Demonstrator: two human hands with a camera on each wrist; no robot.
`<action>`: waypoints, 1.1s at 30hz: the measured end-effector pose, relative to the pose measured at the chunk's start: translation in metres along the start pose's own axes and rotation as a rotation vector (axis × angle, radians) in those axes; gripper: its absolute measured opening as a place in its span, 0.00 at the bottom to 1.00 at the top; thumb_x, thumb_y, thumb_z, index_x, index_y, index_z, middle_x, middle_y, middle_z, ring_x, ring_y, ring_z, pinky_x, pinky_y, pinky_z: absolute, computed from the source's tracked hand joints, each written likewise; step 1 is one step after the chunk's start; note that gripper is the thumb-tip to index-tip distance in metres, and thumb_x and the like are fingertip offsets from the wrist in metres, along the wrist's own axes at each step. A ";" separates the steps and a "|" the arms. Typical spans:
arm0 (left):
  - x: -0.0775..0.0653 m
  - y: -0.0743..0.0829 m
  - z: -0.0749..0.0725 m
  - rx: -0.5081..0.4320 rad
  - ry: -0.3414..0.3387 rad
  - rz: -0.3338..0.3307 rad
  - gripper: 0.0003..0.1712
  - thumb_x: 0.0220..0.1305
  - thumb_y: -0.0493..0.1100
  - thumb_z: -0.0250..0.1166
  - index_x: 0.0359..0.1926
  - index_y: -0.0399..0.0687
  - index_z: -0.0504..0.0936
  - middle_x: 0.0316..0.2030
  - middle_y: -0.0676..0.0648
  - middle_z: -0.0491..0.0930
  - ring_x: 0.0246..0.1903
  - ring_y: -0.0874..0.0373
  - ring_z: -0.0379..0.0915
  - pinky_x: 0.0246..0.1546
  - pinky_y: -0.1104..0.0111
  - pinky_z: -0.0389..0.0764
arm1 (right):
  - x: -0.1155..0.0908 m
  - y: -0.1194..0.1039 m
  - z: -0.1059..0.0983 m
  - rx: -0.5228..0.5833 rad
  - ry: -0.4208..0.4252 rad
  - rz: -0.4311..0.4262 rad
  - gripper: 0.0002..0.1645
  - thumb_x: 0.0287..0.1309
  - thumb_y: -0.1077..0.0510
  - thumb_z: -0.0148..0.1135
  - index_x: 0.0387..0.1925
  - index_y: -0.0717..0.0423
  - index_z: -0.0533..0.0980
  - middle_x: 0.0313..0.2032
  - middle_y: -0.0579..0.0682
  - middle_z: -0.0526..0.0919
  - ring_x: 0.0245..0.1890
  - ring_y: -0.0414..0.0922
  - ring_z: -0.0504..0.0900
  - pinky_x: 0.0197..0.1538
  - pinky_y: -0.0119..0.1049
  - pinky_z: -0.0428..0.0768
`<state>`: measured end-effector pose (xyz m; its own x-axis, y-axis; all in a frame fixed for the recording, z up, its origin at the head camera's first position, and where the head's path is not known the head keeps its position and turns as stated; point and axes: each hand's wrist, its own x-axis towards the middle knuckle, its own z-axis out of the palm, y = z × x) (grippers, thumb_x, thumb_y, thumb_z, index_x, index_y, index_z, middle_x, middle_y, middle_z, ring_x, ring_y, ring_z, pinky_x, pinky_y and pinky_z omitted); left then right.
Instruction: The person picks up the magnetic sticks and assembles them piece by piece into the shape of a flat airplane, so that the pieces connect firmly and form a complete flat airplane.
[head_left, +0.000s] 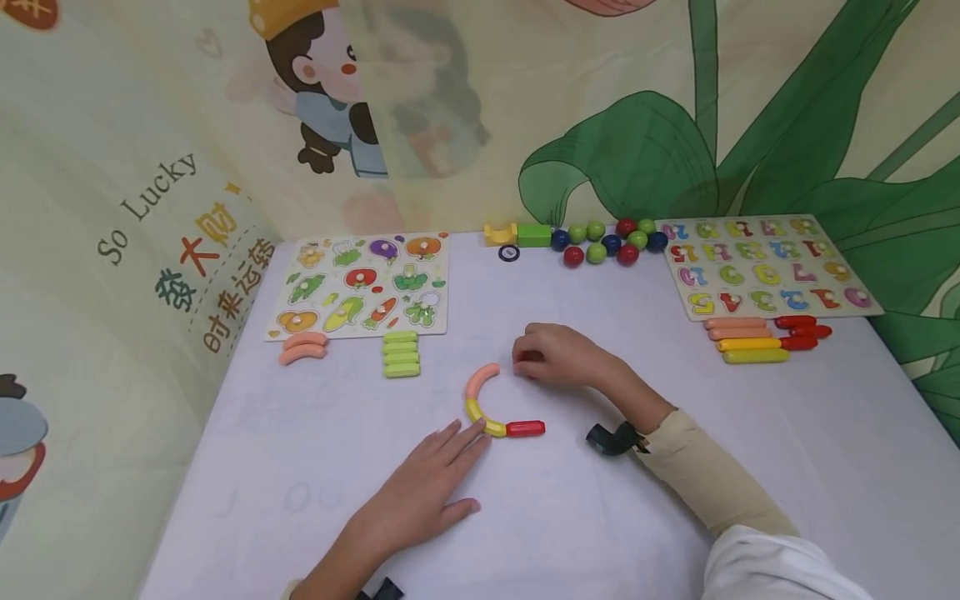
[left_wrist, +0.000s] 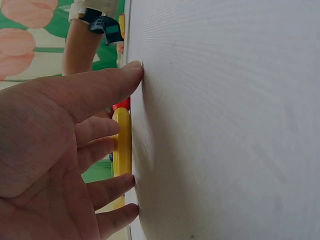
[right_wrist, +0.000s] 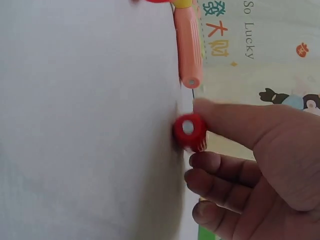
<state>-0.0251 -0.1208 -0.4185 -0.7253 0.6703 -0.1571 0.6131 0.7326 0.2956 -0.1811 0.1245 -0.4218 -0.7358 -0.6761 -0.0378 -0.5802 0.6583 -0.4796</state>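
Observation:
On the white cloth a curved row joins a pink curved piece [head_left: 480, 381], yellow curved pieces [head_left: 475, 409] and a red straight stick [head_left: 525, 428]. My left hand [head_left: 420, 492] lies flat with straight fingers, its fingertips touching the yellow part [left_wrist: 121, 145]. Between thumb and fingers my right hand [head_left: 558, 357] pinches a red stick [right_wrist: 190, 132], seen end-on with a pale dot in the right wrist view and hidden behind the hand in the head view. It is close to the free end of the pink piece [right_wrist: 190, 55].
A vegetable puzzle board [head_left: 356, 287] stands back left, with pink pieces [head_left: 303, 348] and green sticks [head_left: 401, 354] before it. A number board [head_left: 765, 267] is back right, coloured sticks [head_left: 750, 343] in front. Beads [head_left: 596, 252], a green block [head_left: 534, 236] and a yellow piece [head_left: 500, 234] line the back.

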 end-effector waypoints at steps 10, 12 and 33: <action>0.000 0.000 0.000 -0.006 -0.001 0.003 0.46 0.54 0.60 0.61 0.69 0.52 0.52 0.68 0.53 0.45 0.66 0.51 0.42 0.59 0.55 0.56 | 0.003 -0.001 -0.005 0.021 0.010 0.048 0.17 0.49 0.61 0.66 0.44 0.50 0.76 0.35 0.41 0.77 0.36 0.38 0.72 0.43 0.32 0.74; 0.000 -0.001 0.000 -0.005 0.000 0.006 0.46 0.54 0.60 0.61 0.69 0.52 0.52 0.68 0.53 0.45 0.66 0.51 0.42 0.59 0.55 0.56 | 0.004 -0.002 -0.003 0.020 0.003 0.034 0.15 0.49 0.61 0.66 0.42 0.50 0.78 0.36 0.40 0.77 0.36 0.38 0.72 0.44 0.31 0.74; 0.002 -0.004 -0.011 -0.061 -0.016 0.040 0.43 0.56 0.59 0.60 0.68 0.52 0.54 0.68 0.52 0.48 0.65 0.50 0.45 0.59 0.55 0.57 | 0.010 -0.008 0.011 0.019 0.001 -0.014 0.14 0.47 0.50 0.68 0.39 0.43 0.80 0.32 0.35 0.75 0.33 0.33 0.70 0.37 0.23 0.72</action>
<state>-0.0322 -0.1237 -0.4100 -0.6952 0.7010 -0.1588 0.6210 0.6970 0.3585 -0.1798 0.1091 -0.4277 -0.7279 -0.6850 -0.0298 -0.5839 0.6421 -0.4968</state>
